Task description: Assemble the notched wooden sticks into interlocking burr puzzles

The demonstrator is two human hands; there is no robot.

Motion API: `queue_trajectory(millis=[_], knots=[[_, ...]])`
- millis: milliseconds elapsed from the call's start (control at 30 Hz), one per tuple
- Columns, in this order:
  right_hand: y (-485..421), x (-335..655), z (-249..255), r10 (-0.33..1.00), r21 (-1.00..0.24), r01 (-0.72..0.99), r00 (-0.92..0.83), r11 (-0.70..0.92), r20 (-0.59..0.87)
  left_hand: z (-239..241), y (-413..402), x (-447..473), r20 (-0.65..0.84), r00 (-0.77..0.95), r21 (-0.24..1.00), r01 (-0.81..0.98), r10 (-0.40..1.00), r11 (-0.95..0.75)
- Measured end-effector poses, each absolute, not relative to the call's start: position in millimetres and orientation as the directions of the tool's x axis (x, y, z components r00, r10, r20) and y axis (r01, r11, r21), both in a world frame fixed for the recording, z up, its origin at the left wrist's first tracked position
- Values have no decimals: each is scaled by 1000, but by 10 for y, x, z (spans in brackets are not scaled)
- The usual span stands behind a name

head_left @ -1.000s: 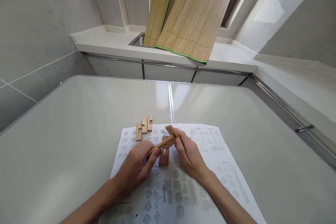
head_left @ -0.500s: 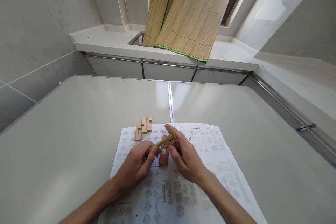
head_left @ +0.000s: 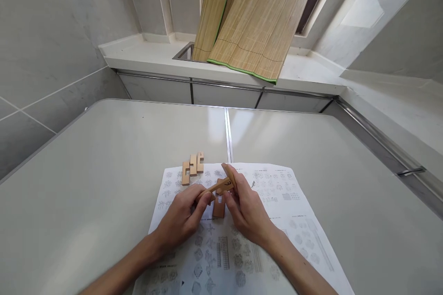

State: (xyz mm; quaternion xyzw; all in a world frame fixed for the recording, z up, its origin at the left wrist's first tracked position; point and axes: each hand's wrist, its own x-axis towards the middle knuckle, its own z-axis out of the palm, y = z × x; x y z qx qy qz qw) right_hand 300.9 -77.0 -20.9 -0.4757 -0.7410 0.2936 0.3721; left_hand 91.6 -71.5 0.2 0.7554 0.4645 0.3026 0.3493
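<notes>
Over a printed sheet (head_left: 277, 221), both hands are closed on notched wooden puzzle pieces. My left hand (head_left: 185, 212) pinches one end of a slim piece (head_left: 218, 186) that bears a dark mark. Between the thumb and fingers of my right hand (head_left: 247, 205) is another piece (head_left: 228, 171), tilted, meeting the marked end of the first. Below them a darker reddish-brown notched piece (head_left: 218, 209) lies on the sheet, partly covered by the held pieces. Whether the two held pieces interlock I cannot tell.
Three pale notched pieces (head_left: 193, 166) stand side by side at the sheet's upper left edge. The light table (head_left: 121, 156) has a metal seam down its middle. Behind it, a bamboo blind (head_left: 252, 27) hangs over a white ledge (head_left: 148, 57).
The whole view has shifted slightly, with the scene moving a little to the right. Both hands keep their hold, and the pieces sit almost the same against each other.
</notes>
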Motion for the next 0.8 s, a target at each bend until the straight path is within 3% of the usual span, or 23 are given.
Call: queue_trajectory(millis=[167, 433, 800], knots=[[-773, 3003, -192, 923, -750, 542, -281, 380, 264, -27, -719, 914, 111, 375, 816, 495, 921, -299], [-813, 3036, -171, 918, -882, 378, -374, 281, 132, 30, -708, 907, 73, 435, 861, 427, 898, -276], [-798, 3043, -171, 851, -837, 371, -489, 404, 194, 27, -691, 902, -30, 513, 892, 401, 858, -208]])
